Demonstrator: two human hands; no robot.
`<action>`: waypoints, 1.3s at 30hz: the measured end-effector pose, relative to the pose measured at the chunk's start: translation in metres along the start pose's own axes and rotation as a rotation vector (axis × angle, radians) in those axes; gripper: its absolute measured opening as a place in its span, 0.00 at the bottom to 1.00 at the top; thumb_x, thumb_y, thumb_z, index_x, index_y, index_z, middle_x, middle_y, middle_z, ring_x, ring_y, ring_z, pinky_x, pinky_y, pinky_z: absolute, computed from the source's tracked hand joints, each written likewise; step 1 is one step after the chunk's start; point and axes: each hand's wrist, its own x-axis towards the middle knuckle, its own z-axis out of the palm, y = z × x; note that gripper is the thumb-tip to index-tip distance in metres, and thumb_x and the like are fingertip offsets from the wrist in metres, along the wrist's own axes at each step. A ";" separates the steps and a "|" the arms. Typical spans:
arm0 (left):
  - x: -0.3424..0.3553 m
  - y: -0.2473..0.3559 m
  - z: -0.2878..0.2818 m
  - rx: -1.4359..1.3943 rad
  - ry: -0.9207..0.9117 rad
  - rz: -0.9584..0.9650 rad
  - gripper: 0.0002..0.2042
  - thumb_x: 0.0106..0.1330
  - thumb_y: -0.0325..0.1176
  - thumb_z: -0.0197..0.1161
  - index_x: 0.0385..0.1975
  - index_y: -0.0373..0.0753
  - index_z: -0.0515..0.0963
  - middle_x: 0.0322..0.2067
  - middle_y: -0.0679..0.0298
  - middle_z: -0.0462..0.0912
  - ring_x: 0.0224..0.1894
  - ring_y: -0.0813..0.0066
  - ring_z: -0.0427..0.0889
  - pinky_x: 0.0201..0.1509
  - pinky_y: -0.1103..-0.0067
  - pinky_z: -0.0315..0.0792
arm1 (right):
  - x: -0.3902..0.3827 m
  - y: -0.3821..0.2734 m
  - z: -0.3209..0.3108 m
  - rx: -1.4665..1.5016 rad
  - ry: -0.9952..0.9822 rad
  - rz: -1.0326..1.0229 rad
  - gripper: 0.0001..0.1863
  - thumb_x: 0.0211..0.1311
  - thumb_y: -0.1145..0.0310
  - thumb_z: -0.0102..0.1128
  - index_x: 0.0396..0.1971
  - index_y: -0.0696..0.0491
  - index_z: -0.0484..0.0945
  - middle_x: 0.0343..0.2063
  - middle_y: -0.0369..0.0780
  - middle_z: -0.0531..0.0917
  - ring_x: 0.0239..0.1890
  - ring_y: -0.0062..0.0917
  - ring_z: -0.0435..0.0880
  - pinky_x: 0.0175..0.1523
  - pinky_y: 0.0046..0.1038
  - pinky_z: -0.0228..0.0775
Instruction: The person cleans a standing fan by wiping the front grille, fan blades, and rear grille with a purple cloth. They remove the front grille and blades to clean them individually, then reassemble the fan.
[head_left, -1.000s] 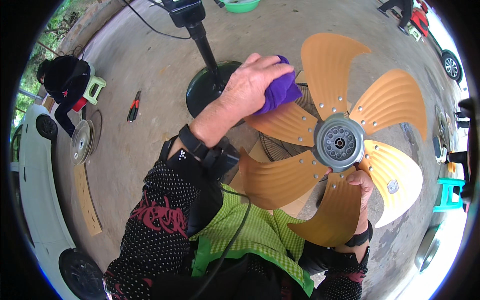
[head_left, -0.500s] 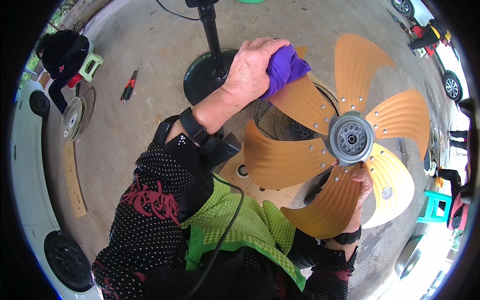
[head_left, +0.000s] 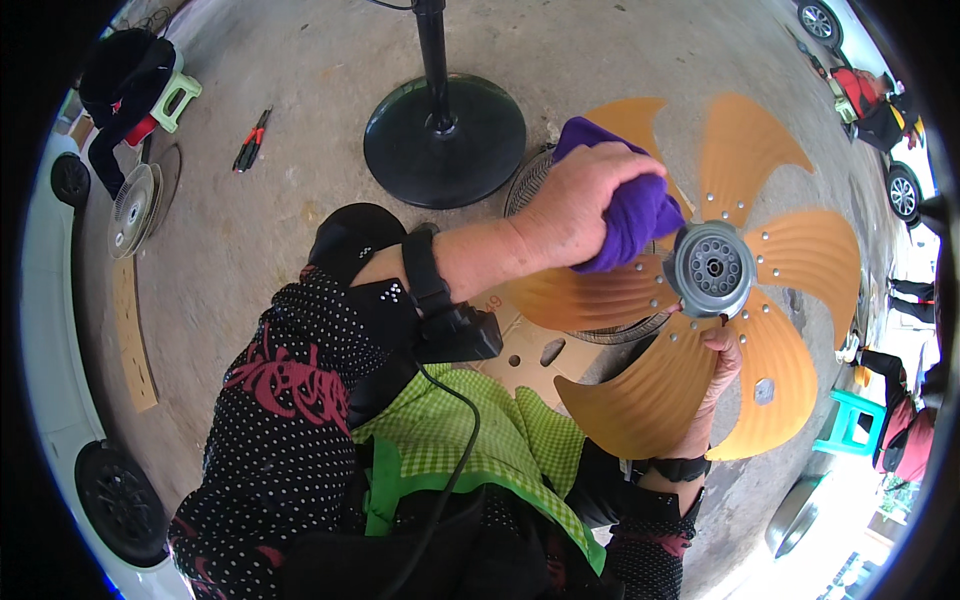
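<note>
My left hand (head_left: 585, 205) is closed round a bunched purple cloth (head_left: 640, 225), pressed against the left-hand blades of an orange fan blade wheel (head_left: 790, 255). The cloth hides much of one blade, close to the wheel's grey round hub (head_left: 712, 268). Below the hub, my right hand (head_left: 718, 368) grips the wheel between two lower blades. Its thumb shows in front, while the other fingers are mostly hidden behind. Silver rivets fasten the blades to the hub arms, and a small label sits on the lower right blade.
Behind the wheel lie a black wire fan guard (head_left: 528, 182) and cardboard (head_left: 530, 362). A black stand base (head_left: 445, 150) stands ahead. Red-handled pliers (head_left: 252, 142) lie on the concrete. A person (head_left: 125, 85) bends over fan parts at left; a teal stool (head_left: 848, 422) stands at right.
My left hand has moved the purple cloth rightward and down, from the blade's outer part toward the hub. My right hand keeps its hold. The view has shifted, showing more of the stand base.
</note>
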 end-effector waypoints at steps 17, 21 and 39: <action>-0.030 0.035 -0.001 -0.023 -0.403 0.139 0.28 0.45 0.26 0.71 0.52 0.53 0.79 0.54 0.60 0.72 0.51 0.55 0.75 0.53 0.66 0.74 | -0.007 -0.003 0.013 0.117 0.064 0.017 0.29 0.47 0.63 0.57 0.52 0.58 0.72 0.40 0.42 0.81 0.40 0.30 0.81 0.46 0.28 0.77; -0.026 0.020 -0.015 0.113 -0.415 0.128 0.27 0.46 0.23 0.68 0.50 0.56 0.80 0.54 0.63 0.73 0.49 0.58 0.76 0.49 0.69 0.77 | -0.007 -0.003 0.006 0.132 0.142 -0.015 0.25 0.47 0.67 0.57 0.49 0.58 0.73 0.37 0.43 0.81 0.39 0.29 0.81 0.46 0.27 0.77; -0.003 -0.036 -0.055 0.620 -0.206 -0.157 0.15 0.56 0.27 0.64 0.44 0.49 0.80 0.41 0.59 0.80 0.47 0.52 0.78 0.50 0.66 0.76 | -0.019 -0.016 0.026 -0.049 0.142 -0.125 0.25 0.47 0.67 0.52 0.48 0.59 0.74 0.39 0.42 0.81 0.41 0.29 0.78 0.50 0.27 0.71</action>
